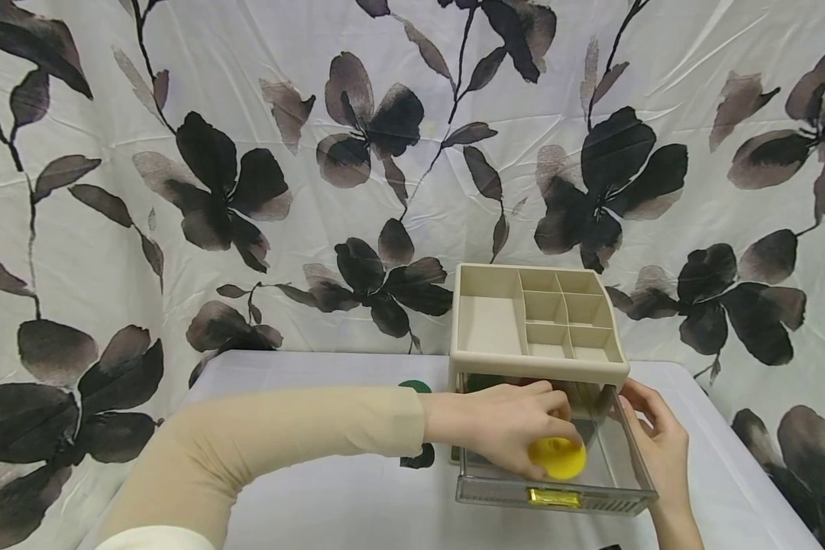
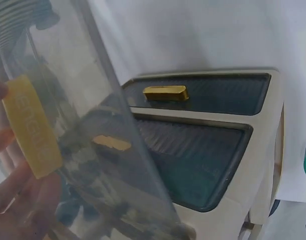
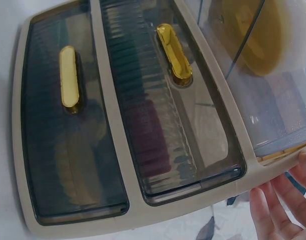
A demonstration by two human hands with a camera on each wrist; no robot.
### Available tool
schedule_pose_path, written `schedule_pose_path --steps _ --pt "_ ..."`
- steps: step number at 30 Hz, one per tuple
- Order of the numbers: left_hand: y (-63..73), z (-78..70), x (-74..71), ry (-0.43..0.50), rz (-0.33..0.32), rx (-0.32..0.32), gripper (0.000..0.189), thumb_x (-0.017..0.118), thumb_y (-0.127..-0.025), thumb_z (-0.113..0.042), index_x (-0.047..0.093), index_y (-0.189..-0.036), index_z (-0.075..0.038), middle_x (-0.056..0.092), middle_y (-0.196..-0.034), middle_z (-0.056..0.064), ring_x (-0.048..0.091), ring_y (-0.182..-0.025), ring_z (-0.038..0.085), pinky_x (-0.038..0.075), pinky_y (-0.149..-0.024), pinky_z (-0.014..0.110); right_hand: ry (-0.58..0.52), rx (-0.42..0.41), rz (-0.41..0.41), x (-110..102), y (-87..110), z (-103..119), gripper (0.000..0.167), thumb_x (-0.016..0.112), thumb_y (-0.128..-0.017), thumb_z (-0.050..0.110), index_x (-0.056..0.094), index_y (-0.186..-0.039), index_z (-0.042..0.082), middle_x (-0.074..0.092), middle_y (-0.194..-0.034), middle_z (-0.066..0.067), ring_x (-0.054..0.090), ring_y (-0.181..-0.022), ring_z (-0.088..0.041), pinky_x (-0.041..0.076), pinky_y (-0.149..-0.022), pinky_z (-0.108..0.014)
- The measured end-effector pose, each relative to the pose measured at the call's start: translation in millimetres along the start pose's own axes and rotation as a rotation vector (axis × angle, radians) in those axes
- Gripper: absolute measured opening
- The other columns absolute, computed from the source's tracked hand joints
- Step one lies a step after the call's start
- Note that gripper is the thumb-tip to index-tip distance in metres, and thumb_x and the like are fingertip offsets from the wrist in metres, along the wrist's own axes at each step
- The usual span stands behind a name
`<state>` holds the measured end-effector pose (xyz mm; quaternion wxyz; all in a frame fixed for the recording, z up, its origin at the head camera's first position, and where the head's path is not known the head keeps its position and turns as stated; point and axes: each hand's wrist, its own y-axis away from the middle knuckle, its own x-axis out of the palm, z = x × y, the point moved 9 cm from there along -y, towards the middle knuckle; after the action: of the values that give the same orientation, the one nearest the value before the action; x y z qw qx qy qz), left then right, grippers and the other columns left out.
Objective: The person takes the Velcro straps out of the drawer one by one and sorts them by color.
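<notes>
Across the whole back, from nine to three o'clock in the head view, floral cloth (image 1: 378, 153). Spread below, around six o'clock, white surface (image 1: 316, 496). On it, toward four o'clock from the view's centre, a cream drawer unit (image 1: 539, 368) with compartments on top and lower drawers (image 3: 163, 140) pushed in. Pulled out toward six o'clock from the unit, a clear top drawer (image 1: 495, 495).

Crossing from nine o'clock in a beige sleeve (image 1: 302, 424), the left hand (image 1: 516, 424), down inside that drawer, fingers bent in a firm hold around a yellow piece (image 1: 560, 460). At three o'clock from there, outside the drawer, the right hand (image 1: 662, 435), fingers loosely bent, touching the unit's frame edge, with nothing seen in its grasp.

Of that yellow piece: round from above, with no clear long axis there; in the left wrist view, a lettered edge slanting from eleven to five. Situated at about four o'clock from the left hand's middle and nine from the right, with the drawer's side wall between; left clearly nearer. Impossible to tell whether touching the drawer floor. Just beyond, toward six o'clock, a gold handle (image 1: 555, 498).
</notes>
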<state>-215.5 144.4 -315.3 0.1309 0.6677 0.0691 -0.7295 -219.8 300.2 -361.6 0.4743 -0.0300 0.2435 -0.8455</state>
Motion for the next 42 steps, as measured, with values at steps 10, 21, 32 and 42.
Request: schedule_pose_path --steps 10,21,32,42 --pt "14.9 1.8 -8.3 -0.028 -0.127 -0.003 0.047 0.069 -0.082 -0.042 0.060 -0.126 -0.031 0.052 -0.128 -0.006 0.044 -0.111 0.008 0.043 -0.080 0.010 0.008 -0.020 -0.007 -0.2 0.0 2.2 0.029 0.056 -0.094 0.003 0.060 -0.122 -0.002 0.060 -0.098 0.021 0.061 -0.088 0.006 0.052 -0.071 -0.009" --pt "29.9 3.7 -24.5 -0.052 -0.257 -0.036 0.050 0.070 -0.077 -0.042 0.061 -0.124 -0.030 0.053 -0.128 -0.004 0.046 -0.111 0.009 0.042 -0.072 0.011 0.015 -0.008 0.003 1.1 1.0 -0.1 0.029 0.056 -0.095 0.005 0.059 -0.123 -0.001 0.060 -0.100 0.021 0.061 -0.091 0.005 0.052 -0.073 -0.009" --pt "50.6 5.3 -47.0 -0.028 -0.403 -0.047 0.046 0.069 -0.076 -0.039 0.062 -0.121 -0.028 0.053 -0.124 -0.003 0.047 -0.109 0.010 0.043 -0.077 0.012 0.029 -0.007 0.001 0.8 0.8 0.6 0.029 0.056 -0.095 0.005 0.059 -0.124 0.000 0.059 -0.101 0.022 0.060 -0.092 0.006 0.051 -0.074 -0.008" --pt "73.5 6.8 -58.6 0.076 -0.580 -0.039 0.045 0.071 -0.074 -0.031 0.063 -0.117 -0.024 0.055 -0.121 0.000 0.048 -0.107 0.011 0.044 -0.076 0.013 0.001 -0.027 -0.007 -0.1 -0.6 2.0 0.028 0.056 -0.094 0.002 0.060 -0.122 -0.003 0.060 -0.101 0.021 0.060 -0.093 0.005 0.051 -0.073 -0.008"
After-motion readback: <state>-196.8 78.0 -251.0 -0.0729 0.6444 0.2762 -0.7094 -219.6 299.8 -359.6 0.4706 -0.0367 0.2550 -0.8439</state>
